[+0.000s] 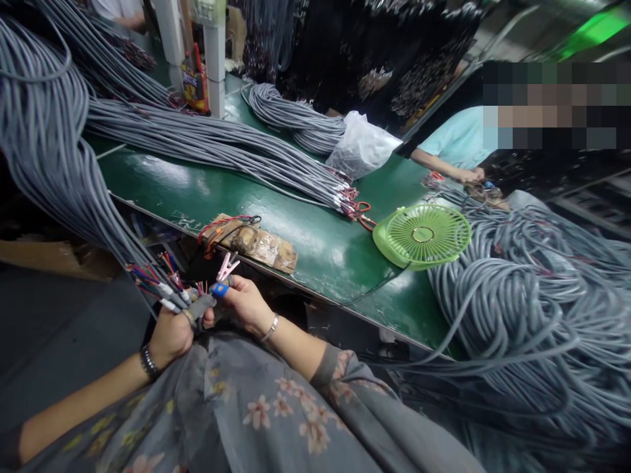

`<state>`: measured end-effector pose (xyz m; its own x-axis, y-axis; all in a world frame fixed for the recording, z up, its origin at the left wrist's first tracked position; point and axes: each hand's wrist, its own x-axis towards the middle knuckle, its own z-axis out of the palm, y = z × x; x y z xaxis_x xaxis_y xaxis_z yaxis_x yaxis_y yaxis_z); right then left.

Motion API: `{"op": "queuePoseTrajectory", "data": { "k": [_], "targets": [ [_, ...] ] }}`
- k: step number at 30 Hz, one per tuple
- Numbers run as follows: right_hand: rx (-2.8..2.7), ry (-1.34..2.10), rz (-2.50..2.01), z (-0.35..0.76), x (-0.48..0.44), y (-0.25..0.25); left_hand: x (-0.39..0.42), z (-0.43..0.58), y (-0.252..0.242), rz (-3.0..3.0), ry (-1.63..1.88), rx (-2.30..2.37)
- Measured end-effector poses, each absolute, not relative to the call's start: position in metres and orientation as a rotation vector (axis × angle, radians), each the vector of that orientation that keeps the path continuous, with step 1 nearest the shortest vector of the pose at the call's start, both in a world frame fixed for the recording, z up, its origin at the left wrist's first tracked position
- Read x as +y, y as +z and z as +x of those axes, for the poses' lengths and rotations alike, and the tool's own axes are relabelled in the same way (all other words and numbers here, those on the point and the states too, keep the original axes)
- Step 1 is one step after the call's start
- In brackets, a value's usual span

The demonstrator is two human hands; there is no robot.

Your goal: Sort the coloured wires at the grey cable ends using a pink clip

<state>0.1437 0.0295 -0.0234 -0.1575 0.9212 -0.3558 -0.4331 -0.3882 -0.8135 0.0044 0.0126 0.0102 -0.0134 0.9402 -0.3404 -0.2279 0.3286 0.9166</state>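
My left hand [172, 335] is closed around the stripped ends of a bundle of grey cables [118, 230] that hangs off the table's left side. Colored inner wires [170, 263] fan out above the fist, and several cable ends carry white bands. Grey wrapping [201, 309] covers part of the fingers there. Just to the right, my right hand [249, 305] pinches beside the bared wires, a blue cover [219, 289] on its thumb. What lies in that pinch is too small to make out. A pink clip [227, 266] sticks up beyond the fingertips.
On the green table [167, 177] lie long grey cable bundles [221, 141], a taped cardboard piece [266, 246] and a green fan [424, 234]. A white plastic bag [362, 144] covers one bundle's end. Coiled cables [532, 315] heap at right, where a co-worker's hands [470, 175] work.
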Motion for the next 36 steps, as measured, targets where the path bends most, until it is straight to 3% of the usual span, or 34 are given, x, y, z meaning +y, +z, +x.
{"op": "queuePoseTrajectory", "data": {
  "k": [4, 14, 23, 29, 36],
  "targets": [
    [-0.490, 1.677, -1.095, 0.155, 0.035, -0.025, 0.011, 0.004, 0.014, 0.780, 1.065, 1.224],
    [-0.532, 1.972, -0.895, 0.166, 0.038, -0.021, 0.011, 0.010, 0.028, 0.684, 1.085, 1.226],
    [-0.862, 1.373, -1.068, 0.154, 0.055, -0.034, 0.019, 0.021, 0.035, 0.675, 1.109, 1.227],
    [-0.516, 1.763, -0.906, 0.150, 0.059, -0.023, 0.022, 0.024, 0.033, 0.657, 1.095, 1.233],
    [-0.330, 1.731, -0.872, 0.144, 0.061, -0.019, 0.021, 0.023, 0.028, 0.634, 1.095, 1.261]
  ]
}}
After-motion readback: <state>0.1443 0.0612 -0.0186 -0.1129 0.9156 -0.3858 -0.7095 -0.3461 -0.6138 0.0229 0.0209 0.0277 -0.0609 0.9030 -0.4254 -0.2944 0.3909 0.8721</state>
